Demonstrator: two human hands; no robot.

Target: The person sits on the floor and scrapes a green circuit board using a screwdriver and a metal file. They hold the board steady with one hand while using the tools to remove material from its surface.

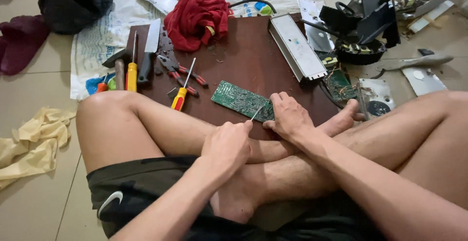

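Left hand (226,146) clenched round a thin metal-shafted tool (257,113), right hand (288,116) pinned the green rectangular circuit board (239,99) on the dark brown wooden board (243,56) — prying step, seemingly; steady leverage needed next.

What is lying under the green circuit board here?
The green circuit board lies flat on a dark brown wooden board. The right hand presses on its near end, hiding that corner; the left hand points a thin tool at it. Nothing else shows beneath.
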